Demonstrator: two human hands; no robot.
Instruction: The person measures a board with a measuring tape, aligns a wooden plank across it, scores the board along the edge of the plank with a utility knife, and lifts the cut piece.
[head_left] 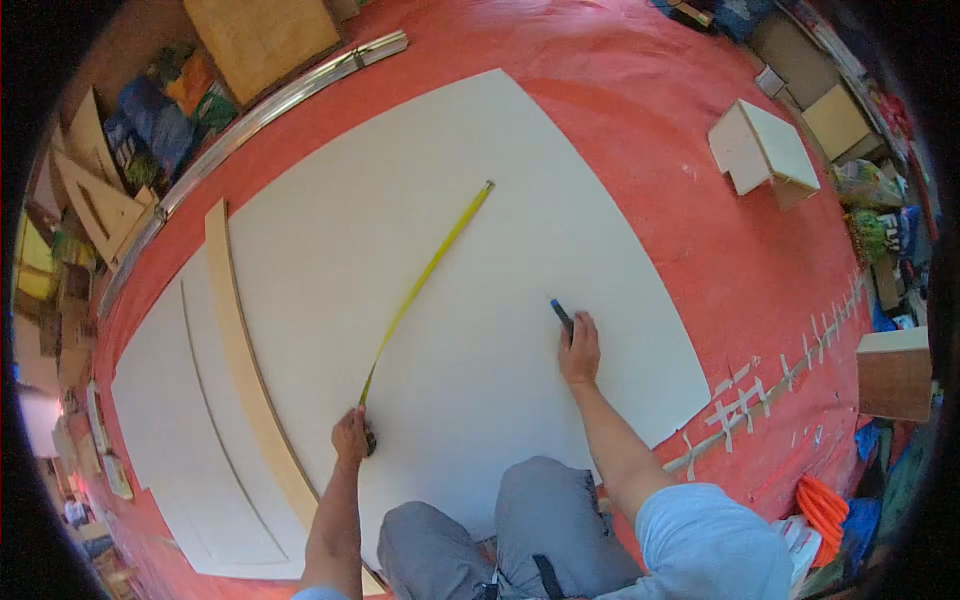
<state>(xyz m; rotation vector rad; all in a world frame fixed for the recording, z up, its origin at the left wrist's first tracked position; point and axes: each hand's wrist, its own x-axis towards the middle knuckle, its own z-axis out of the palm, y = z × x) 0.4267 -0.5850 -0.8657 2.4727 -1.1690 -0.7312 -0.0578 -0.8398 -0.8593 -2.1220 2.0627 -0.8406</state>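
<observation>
My left hand (350, 436) is closed around the case of a tape measure, which shows only as a dark edge beside the fingers. From it the yellow tape blade (432, 262) runs up and to the right over a large white panel (400, 200), its metal end tip lying near the upper middle. My right hand (580, 352) grips a dark marker pen (562, 316) with a blue end, held just over the panel right of centre. Whether the pen touches the surface I cannot tell.
A long wooden strip (243, 340) lies across the panel's left part. Red sheeting (600, 80) covers the floor, with white tape strips (745, 403) at right. A white box-like piece (765, 150) stands upper right. Long metallic profiles (270, 115) and boards line the left side.
</observation>
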